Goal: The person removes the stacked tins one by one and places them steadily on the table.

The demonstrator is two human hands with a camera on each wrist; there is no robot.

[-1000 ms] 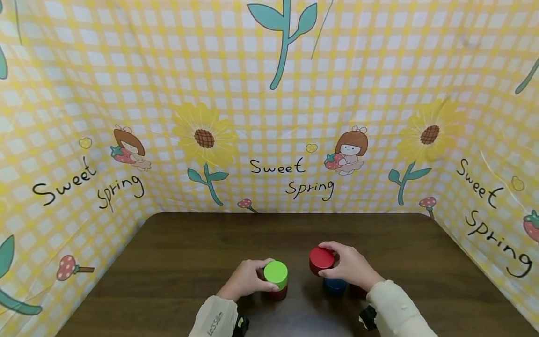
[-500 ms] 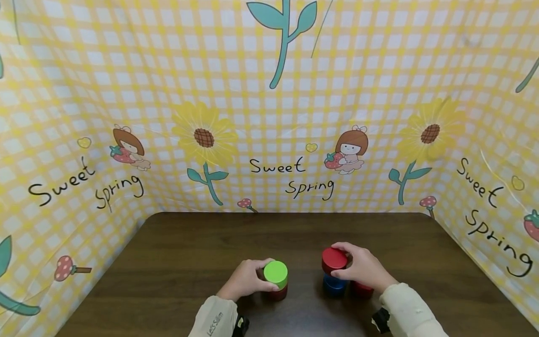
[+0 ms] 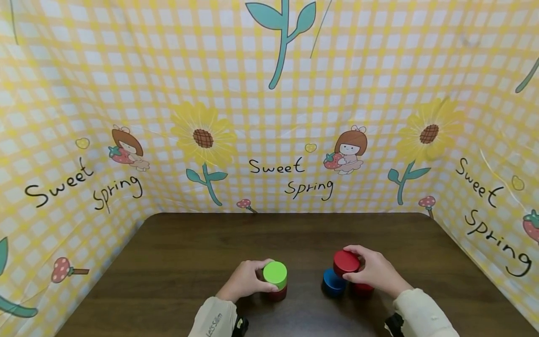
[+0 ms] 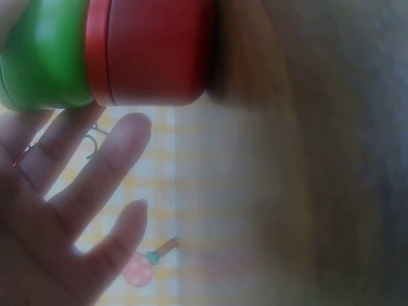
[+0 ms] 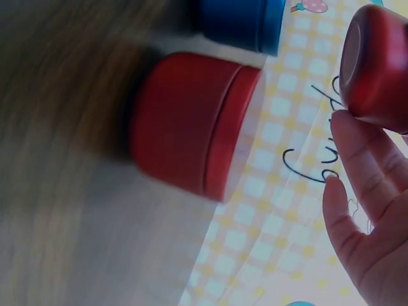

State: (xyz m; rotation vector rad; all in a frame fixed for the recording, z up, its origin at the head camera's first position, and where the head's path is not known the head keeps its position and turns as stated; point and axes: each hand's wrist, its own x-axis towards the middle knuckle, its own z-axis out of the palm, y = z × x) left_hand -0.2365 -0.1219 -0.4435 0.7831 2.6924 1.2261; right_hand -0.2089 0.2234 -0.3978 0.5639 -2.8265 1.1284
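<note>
left fingers (image 3: 265, 285) hold a green container (image 3: 275, 274), right fingers (image 3: 354, 278) a red container (image 3: 346, 262).

your head camera is looking forward and down from above the near side of the table (image 3: 202, 243), taking in the cloth (image 3: 269, 117) beyond it. your wrist cameras are looking low across the table from much nearer, their pictures turned sideways. the left is sharing the green canister (image 4: 48, 57) with the head view; the right is sharing the held red canister (image 5: 382, 70) and the blue canister (image 5: 236, 22).
</note>
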